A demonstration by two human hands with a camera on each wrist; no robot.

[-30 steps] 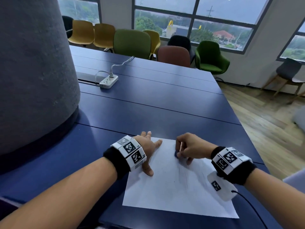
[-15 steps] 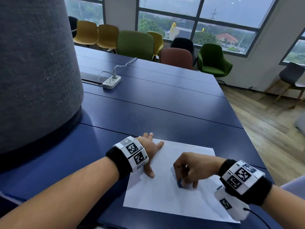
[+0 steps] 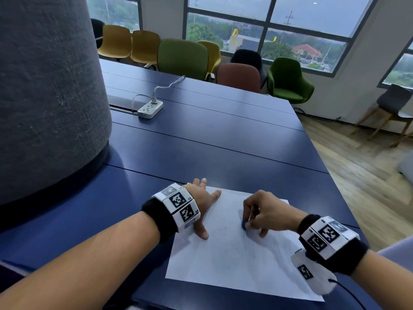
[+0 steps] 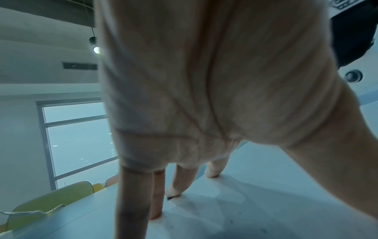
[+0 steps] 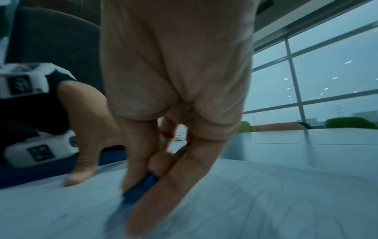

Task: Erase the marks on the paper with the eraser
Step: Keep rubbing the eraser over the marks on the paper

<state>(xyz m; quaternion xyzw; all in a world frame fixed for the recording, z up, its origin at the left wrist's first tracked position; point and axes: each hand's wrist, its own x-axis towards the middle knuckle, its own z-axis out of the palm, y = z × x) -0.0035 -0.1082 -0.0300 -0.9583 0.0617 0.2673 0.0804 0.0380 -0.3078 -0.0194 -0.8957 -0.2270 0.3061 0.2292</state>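
Observation:
A white sheet of paper point(image 3: 225, 256) lies on the blue table point(image 3: 201, 153) near its front edge, with faint grey pencil marks point(image 3: 252, 245) running down its middle. My right hand point(image 3: 263, 217) pinches a small blue eraser point(image 3: 244, 225) and presses it onto the paper; in the right wrist view the eraser point(image 5: 141, 188) shows between fingers and thumb, blurred by motion. My left hand point(image 3: 201, 204) rests flat with spread fingers on the sheet's left edge, holding it down. Its fingertips point(image 4: 174, 191) touch the paper point(image 4: 255, 202) in the left wrist view.
A wide grey cylindrical column point(image 3: 44, 97) stands at the left, on the table. A white power strip point(image 3: 150, 109) with its cable lies farther back. Coloured chairs point(image 3: 183, 57) line the far side. The table's right edge point(image 3: 335, 186) drops to a wooden floor.
My right hand slid the eraser toward me down the paper, then a little back up. The left hand kept its place on the sheet.

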